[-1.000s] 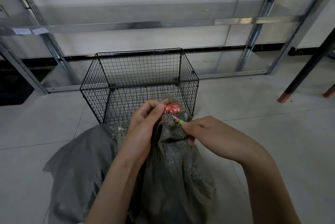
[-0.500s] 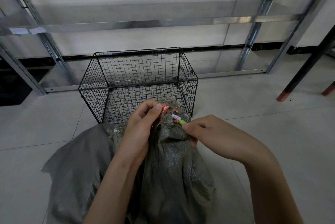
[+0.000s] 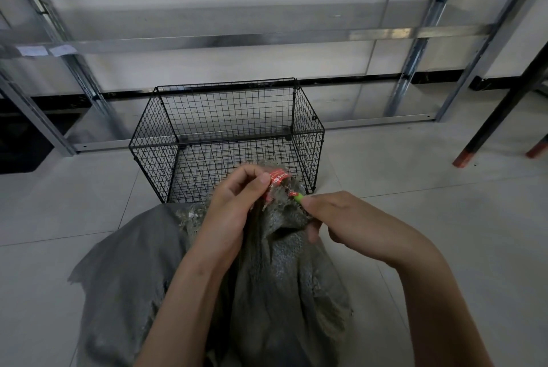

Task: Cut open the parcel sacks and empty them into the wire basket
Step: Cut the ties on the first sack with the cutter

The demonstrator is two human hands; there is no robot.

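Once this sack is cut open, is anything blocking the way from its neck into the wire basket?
Nothing visible does. The wire basket stands open-topped and empty on the floor directly beyond the sack. The left hand pinches the red tape at its neck; the right hand holds a green-tipped cutter there.

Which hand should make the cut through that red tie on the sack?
Right. The right hand already holds the green-tipped cutter at the red tie, while the left hand pinches the sack neck steady.
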